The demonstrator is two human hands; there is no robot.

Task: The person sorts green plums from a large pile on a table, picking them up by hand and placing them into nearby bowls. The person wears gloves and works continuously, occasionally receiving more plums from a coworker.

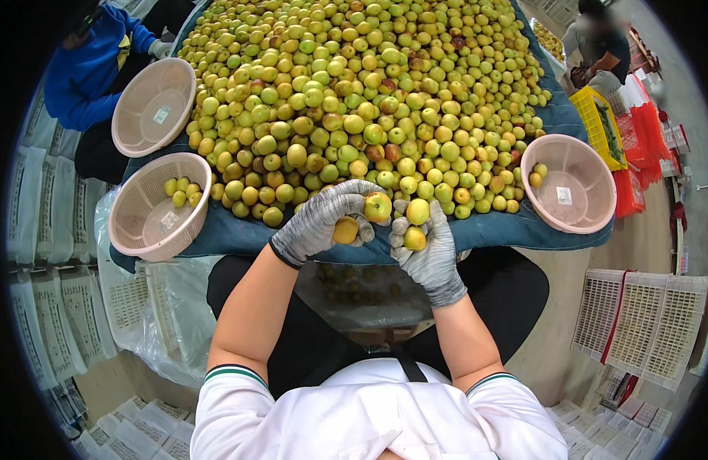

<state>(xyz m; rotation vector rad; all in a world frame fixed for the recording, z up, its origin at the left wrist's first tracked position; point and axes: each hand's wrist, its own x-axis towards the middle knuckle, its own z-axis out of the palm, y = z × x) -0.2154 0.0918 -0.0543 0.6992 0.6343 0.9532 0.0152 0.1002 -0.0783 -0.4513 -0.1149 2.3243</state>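
Observation:
Both my hands wear grey knit gloves and meet at the near edge of a large heap of yellow-green jujube-like fruits [354,123] on a blue padded cloth [244,236]. My left hand [331,221] holds a yellow fruit with a reddish patch [378,207] at its fingertips and a more orange fruit [346,230] against the fingers. In my right hand [423,247] are two yellow fruits, one [418,211] above the other [415,238]. Pink plastic baskets flank the heap: the near left one [158,244] and the right one [595,221] hold a few fruits.
Another pink basket [121,129] stands at the far left, beside a person in a blue top [86,72]. A second person [604,54] sits at the upper right near a yellow crate [595,129]. White plastic crates [641,322] stand at right; others are stacked at left.

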